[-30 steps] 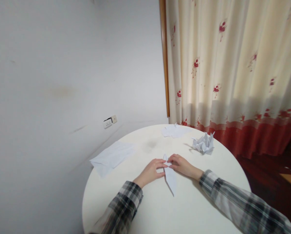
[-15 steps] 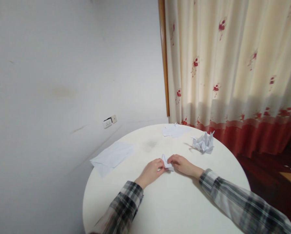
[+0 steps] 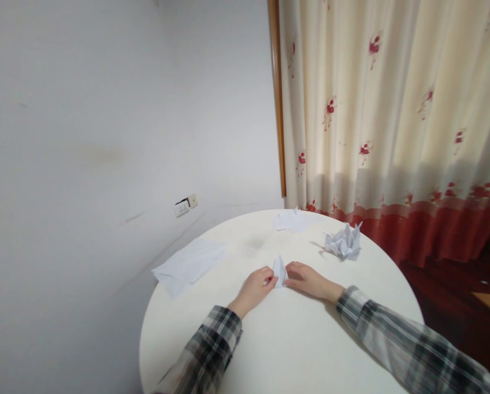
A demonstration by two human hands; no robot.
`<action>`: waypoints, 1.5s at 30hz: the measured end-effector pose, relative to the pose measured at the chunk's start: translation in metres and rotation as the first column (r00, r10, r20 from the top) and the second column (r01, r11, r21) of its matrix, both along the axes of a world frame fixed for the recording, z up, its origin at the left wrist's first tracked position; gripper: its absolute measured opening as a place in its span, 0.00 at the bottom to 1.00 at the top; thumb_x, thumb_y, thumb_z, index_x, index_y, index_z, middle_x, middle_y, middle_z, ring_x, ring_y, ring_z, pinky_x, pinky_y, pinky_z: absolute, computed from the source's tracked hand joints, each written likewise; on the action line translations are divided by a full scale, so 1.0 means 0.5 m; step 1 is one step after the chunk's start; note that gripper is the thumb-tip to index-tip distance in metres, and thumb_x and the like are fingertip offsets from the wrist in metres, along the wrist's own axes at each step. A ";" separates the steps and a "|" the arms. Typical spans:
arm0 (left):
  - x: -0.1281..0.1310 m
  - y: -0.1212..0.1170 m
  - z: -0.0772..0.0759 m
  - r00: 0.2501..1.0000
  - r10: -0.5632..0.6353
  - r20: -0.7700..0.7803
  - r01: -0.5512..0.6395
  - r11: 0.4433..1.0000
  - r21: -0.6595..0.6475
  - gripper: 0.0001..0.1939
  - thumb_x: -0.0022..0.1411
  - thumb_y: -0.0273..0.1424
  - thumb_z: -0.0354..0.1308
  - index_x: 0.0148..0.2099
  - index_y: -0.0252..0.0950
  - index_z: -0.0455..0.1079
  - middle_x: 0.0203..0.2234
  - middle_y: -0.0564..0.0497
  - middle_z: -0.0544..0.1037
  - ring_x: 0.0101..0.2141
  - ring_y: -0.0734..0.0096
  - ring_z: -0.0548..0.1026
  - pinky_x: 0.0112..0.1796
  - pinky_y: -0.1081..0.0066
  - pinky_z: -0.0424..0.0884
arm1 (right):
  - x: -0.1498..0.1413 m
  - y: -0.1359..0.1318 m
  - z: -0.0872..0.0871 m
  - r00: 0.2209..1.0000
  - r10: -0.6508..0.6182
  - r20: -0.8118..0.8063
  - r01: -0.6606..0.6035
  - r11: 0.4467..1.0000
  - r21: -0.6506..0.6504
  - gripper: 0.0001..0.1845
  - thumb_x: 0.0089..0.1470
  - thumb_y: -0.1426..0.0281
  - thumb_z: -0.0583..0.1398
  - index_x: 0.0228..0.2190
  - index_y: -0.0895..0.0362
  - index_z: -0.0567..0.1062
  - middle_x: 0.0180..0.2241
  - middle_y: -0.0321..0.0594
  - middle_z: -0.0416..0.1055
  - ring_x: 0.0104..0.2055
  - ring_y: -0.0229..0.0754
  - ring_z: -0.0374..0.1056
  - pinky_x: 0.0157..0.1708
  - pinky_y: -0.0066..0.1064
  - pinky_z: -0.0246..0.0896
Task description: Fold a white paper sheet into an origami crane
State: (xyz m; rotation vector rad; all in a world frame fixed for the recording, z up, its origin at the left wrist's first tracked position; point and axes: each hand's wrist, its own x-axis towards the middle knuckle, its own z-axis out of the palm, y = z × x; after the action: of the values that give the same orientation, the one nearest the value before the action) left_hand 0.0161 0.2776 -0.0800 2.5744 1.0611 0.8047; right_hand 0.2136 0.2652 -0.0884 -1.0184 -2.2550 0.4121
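Note:
Between my two hands, over the middle of the round table, stands a small folded piece of white paper (image 3: 280,272) with its pointed end toward the far side. My left hand (image 3: 258,288) pinches its left edge between thumb and fingers. On the other side, my right hand (image 3: 308,279) has curled fingers and thumb at the paper's right edge, closed on it. The fingertips cover parts of both edges, so the lower folds are hard to make out.
On the white round table (image 3: 278,345), white paper sheets (image 3: 193,264) lie at the left edge and more paper (image 3: 294,220) at the back. A cluster of folded white paper shapes (image 3: 344,242) sits at the back right. A wall and a flowered curtain (image 3: 351,109) stand behind.
The folded paper has turned from a spread shape with a narrow upright point to a broader, flatter triangle. Both hands stay almost in place; the right fingers have shifted slightly along its edge.

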 end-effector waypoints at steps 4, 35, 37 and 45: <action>0.002 0.006 -0.004 0.997 -0.062 0.050 0.064 0.997 -0.045 0.11 0.58 0.29 0.47 0.24 0.34 0.62 0.24 0.54 0.66 0.28 0.74 0.65 0.31 0.77 0.59 | -0.001 0.004 -0.003 1.000 -0.016 -0.007 0.016 1.000 -0.008 0.09 0.51 0.66 0.53 0.29 0.58 0.68 0.32 0.40 0.66 0.35 0.39 0.60 0.37 0.30 0.54; 0.010 0.012 -0.015 0.975 -0.029 0.220 0.084 0.966 -0.244 0.15 0.50 0.23 0.54 0.43 0.33 0.63 0.25 0.55 0.68 0.25 0.75 0.65 0.30 0.76 0.61 | -0.007 0.021 -0.030 0.972 -0.078 -0.223 0.043 0.986 -0.161 0.19 0.45 0.74 0.56 0.42 0.55 0.62 0.28 0.33 0.67 0.27 0.34 0.63 0.28 0.24 0.58; 0.011 0.010 -0.012 0.970 -0.029 0.241 0.097 0.957 -0.274 0.16 0.50 0.23 0.54 0.44 0.33 0.62 0.25 0.56 0.68 0.25 0.76 0.65 0.30 0.76 0.61 | -0.007 0.023 -0.034 0.970 -0.086 -0.226 0.050 0.986 -0.162 0.21 0.44 0.75 0.57 0.43 0.55 0.61 0.28 0.34 0.67 0.28 0.34 0.63 0.28 0.25 0.58; 0.013 0.015 -0.020 0.972 0.011 0.235 0.059 0.955 -0.290 0.29 0.50 0.22 0.55 0.54 0.34 0.53 0.28 0.54 0.69 0.26 0.76 0.65 0.32 0.75 0.62 | -0.006 0.022 -0.033 0.975 -0.078 -0.208 0.051 0.990 -0.134 0.24 0.44 0.75 0.57 0.45 0.54 0.60 0.29 0.34 0.67 0.29 0.34 0.63 0.29 0.25 0.58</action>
State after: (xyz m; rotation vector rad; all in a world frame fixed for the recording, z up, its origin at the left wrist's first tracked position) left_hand 0.0226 0.2851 -0.0900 2.1784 0.9914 0.8468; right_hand 0.2104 0.2763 -0.1048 -1.0558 -2.0208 0.6140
